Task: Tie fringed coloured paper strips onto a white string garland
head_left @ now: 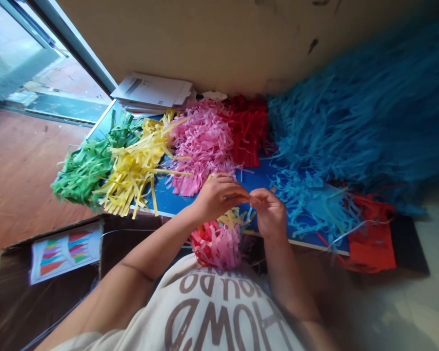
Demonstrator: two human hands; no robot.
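My left hand (223,196) and my right hand (271,210) meet fingertip to fingertip above the front edge of a blue table (266,179). Both are closed in a pinch; whatever is between the fingers is too small or hidden to make out. Just below them, against my shirt, hangs a bunch of pink and red paper fringe (219,246). Yellow fringe strips (234,219) show above that bunch, under my left hand. Past my fingers lies a heap of pink tassels (203,141), with dark red tassels (246,129) beside it.
Green tassels (89,168) and yellow tassels (137,161) cover the table's left end. Blue fringe (351,117) is piled at right, above red-orange fringe paper (373,243). White papers (151,90) are stacked by the wall. An open cardboard box (14,282) stands lower left.
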